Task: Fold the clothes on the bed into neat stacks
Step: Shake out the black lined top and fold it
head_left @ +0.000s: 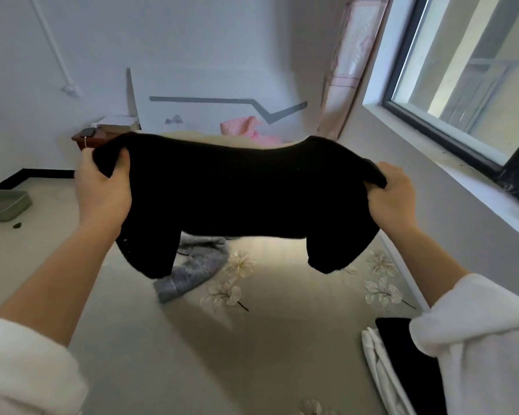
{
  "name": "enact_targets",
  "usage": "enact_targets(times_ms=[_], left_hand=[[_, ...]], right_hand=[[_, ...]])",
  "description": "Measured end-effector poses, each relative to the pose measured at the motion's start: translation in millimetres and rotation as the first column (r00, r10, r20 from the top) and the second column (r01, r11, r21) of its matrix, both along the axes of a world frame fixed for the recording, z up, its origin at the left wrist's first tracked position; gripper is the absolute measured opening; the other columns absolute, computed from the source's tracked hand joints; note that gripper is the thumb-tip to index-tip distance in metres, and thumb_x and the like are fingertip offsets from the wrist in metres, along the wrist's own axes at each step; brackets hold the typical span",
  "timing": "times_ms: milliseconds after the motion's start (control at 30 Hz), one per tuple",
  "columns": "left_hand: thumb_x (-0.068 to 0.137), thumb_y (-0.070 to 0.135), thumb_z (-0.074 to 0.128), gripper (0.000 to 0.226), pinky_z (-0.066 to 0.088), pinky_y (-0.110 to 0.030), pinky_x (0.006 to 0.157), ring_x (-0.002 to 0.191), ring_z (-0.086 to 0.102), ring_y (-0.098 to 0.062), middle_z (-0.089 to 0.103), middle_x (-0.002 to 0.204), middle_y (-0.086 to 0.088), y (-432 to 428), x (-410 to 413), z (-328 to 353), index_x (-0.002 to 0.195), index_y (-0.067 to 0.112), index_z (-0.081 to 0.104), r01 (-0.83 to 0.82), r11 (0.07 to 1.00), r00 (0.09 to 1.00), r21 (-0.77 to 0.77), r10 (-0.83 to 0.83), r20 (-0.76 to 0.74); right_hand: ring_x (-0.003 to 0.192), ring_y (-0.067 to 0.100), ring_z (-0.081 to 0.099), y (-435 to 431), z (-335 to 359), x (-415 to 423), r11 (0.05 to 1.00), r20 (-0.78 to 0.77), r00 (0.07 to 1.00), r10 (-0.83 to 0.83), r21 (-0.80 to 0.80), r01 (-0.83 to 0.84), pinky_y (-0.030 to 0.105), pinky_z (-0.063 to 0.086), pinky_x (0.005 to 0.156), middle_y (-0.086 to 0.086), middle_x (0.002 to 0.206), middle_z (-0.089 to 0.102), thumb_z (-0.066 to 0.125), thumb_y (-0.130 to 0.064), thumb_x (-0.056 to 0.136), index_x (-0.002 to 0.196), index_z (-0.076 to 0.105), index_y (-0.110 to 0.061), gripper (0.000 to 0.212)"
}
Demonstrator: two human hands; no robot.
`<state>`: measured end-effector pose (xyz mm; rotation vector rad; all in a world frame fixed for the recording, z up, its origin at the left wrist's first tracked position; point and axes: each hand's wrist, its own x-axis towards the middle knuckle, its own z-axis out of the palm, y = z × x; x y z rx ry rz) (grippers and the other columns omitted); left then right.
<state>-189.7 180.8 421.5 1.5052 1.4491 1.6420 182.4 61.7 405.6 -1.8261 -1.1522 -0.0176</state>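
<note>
A black sweater [237, 190] hangs stretched wide in the air above the bed [168, 339], its two sleeves dangling down. My left hand [102, 190] grips its left corner and my right hand [391, 197] grips its right corner. A grey knitted garment [192, 271] lies crumpled on the floral sheet, partly hidden behind the black sweater. At the lower right, a folded black piece [402, 348] rests on a folded white piece [378, 366], half covered by my right sleeve.
A pink cloth [246, 128] lies at the head of the bed by the white headboard [210, 109]. A bedside table [90, 139] stands at the left. A green tray [3, 208] sits on the floor. The window sill [462, 175] runs along the right.
</note>
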Motion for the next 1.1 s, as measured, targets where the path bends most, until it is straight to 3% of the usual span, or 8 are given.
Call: enact_targets(times_ms=[133,267,433,567,733,867,1000,1100], left_hand=[[0.094,0.023,0.057,0.021,0.044,-0.029,0.073,0.088,0.052,-0.019,0.054,0.099,-0.006,-37.6,-37.2,-59.7,0.109,0.009,0.053,0.017,0.999,0.983,-0.036,-0.023,-0.182],[0.092,0.015,0.06,0.023,0.04,-0.029,0.072,0.088,0.052,-0.018,0.057,0.102,-0.003,-82.5,-66.4,-139.5,0.114,0.009,0.057,0.058,0.97,0.906,-0.236,-0.151,-0.395],[0.088,0.013,0.066,0.012,0.042,-0.032,0.066,0.079,0.055,-0.018,0.059,0.088,-0.003,-140.6,-71.6,-227.6,0.091,0.022,0.058,0.103,0.818,0.878,-0.567,-0.342,-0.334],[0.088,0.01,0.065,0.008,0.042,-0.032,0.062,0.068,0.057,-0.013,0.062,0.083,-0.01,-180.6,-86.9,-296.6,0.082,0.015,0.062,0.084,0.555,0.809,-0.828,-0.523,-0.269],[0.09,0.009,0.058,0.041,0.04,-0.026,0.085,0.114,0.051,-0.024,0.043,0.135,-0.013,-212.3,-100.6,-347.4,0.129,0.003,0.046,-0.065,0.246,0.697,-0.967,-0.683,-0.221],[0.09,0.013,0.055,0.021,0.04,-0.023,0.072,0.089,0.051,-0.014,0.053,0.111,-0.005,-225.7,-94.6,-361.4,0.111,0.014,0.052,-0.126,0.006,0.642,-0.992,-0.762,-0.086],[0.091,0.02,0.052,0.017,0.041,-0.026,0.077,0.088,0.049,-0.015,0.049,0.088,0.007,-237.4,-80.4,-378.8,0.082,0.031,0.043,-0.13,-0.012,0.676,-0.991,-0.732,-0.08],[0.095,0.024,0.053,0.038,0.039,-0.026,0.081,0.111,0.052,-0.02,0.055,0.127,-0.005,-239.0,-65.7,-389.1,0.131,0.017,0.046,-0.124,0.084,0.745,-0.989,-0.651,-0.149]], right_hand=[[0.129,0.026,0.04,-35.1,-49.4,0.7,0.992,0.137,0.988,0.077,-0.114,-0.062,0.034,0.031,0.107,0.007,0.143,0.044,0.052,0.006,0.084,0.122,0.065,-0.014,0.045],[0.135,0.029,0.038,-70.9,-119.0,-3.3,0.935,0.168,0.967,0.193,-0.33,-0.129,0.042,0.033,0.109,0.007,0.148,0.041,0.059,0.006,0.084,0.123,0.065,-0.014,0.044],[0.134,0.025,0.042,-113.0,-218.5,-19.7,0.678,-0.02,0.975,0.221,-0.716,-0.168,0.035,0.036,0.107,0.003,0.151,0.038,0.058,-0.005,0.09,0.129,0.061,-0.018,0.042],[0.135,0.021,0.041,-148.1,-284.3,-42.3,0.417,-0.103,0.963,0.248,-0.886,-0.202,0.03,0.035,0.106,0.002,0.153,0.032,0.05,-0.009,0.094,0.136,0.054,-0.022,0.044],[0.128,0.021,0.046,-187.3,-336.2,-54.9,0.11,-0.215,0.937,0.275,-0.961,-0.253,0.027,0.039,0.104,0.005,0.148,0.036,0.044,-0.006,0.094,0.139,0.05,-0.023,0.049],[0.1,0.018,0.06,-194.5,-344.9,-60.2,-0.11,-0.215,0.941,0.262,-0.975,-0.192,0.027,0.049,0.079,0.002,0.113,0.06,0.044,-0.01,0.091,0.12,0.06,-0.018,0.034],[0.088,0.019,0.062,-177.8,-356.4,-73.1,-0.081,-0.2,0.942,0.268,-0.979,-0.185,0.026,0.047,0.065,-0.001,0.088,0.061,0.046,-0.011,0.088,0.096,0.06,-0.013,0.016],[0.097,0.021,0.062,-163.2,-375.9,-93.4,0.05,-0.303,0.933,0.195,-0.947,-0.318,0.031,0.051,0.079,0.006,0.111,0.065,0.045,-0.016,0.093,0.119,0.061,-0.01,0.031]])
